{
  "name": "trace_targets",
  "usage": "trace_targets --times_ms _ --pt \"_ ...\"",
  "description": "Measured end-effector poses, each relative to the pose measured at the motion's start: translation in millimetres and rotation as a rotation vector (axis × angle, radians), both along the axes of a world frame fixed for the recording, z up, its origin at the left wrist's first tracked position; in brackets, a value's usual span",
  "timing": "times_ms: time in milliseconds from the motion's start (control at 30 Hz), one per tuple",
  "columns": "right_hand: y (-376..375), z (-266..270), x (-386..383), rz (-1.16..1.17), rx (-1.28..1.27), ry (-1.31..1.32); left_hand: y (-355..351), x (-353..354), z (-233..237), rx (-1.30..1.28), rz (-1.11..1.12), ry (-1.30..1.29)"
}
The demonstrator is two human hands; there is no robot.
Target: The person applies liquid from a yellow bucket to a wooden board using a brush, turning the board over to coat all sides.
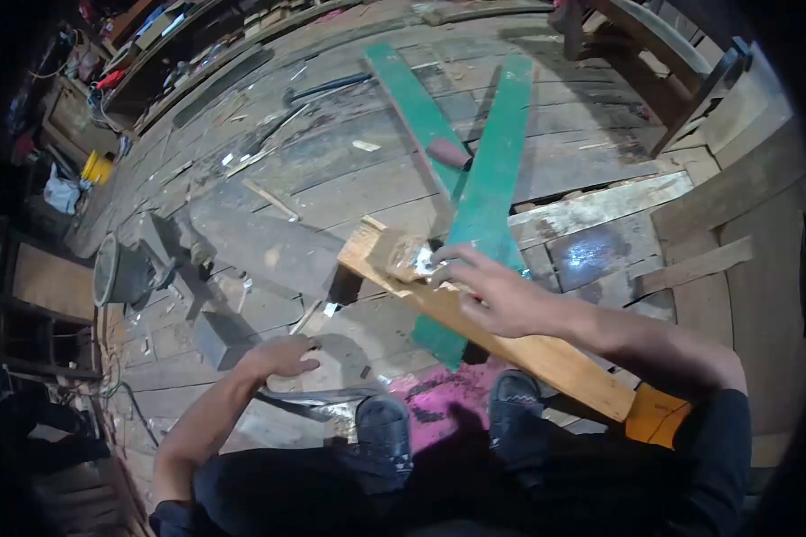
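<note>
My right hand [501,291] reaches over a long light-brown plank [519,345] that lies slantwise before my feet. Its fingers are bent and apart, the tips right at a small brown block [398,255] with a bright shiny end on the plank's far part. A small red spot shows by the thumb. Low at the left, my left hand [282,356] is held with thumb and forefinger apart, nothing between them, over the floor near a grey squared block [222,340]. Two green boards [493,161] cross beneath the plank.
A dark-handled tool [331,87] lies farther off on the plank floor. A dark reddish object [448,152] rests between the green boards. At left stand a bucket [118,271] and a yellow container [98,167]. A wooden bench [645,54] is at upper right; wood scraps are scattered about.
</note>
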State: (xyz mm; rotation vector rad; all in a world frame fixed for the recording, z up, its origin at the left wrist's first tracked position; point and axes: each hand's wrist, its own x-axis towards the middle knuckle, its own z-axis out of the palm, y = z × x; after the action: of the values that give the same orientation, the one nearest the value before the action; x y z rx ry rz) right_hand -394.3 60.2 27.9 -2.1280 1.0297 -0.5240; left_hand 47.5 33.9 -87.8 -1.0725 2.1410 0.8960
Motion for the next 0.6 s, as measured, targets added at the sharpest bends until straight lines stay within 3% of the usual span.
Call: trace_targets --times_ms 167,333,600 --pt "-0.2 -8.3 3.5 -0.184 0.085 0.081 -3.2 -1.7 -13.5 0.000 -0.047 0.018" --pt "-0.5 16.0 7.3 -0.087 0.110 0.326 -2.4 -15.2 0.6 0.018 -0.015 -0.020" --pt "14.6 9.6 2.6 -0.084 -0.030 0.363 -1.7 -7.1 -3.5 0.007 -0.026 -0.026"
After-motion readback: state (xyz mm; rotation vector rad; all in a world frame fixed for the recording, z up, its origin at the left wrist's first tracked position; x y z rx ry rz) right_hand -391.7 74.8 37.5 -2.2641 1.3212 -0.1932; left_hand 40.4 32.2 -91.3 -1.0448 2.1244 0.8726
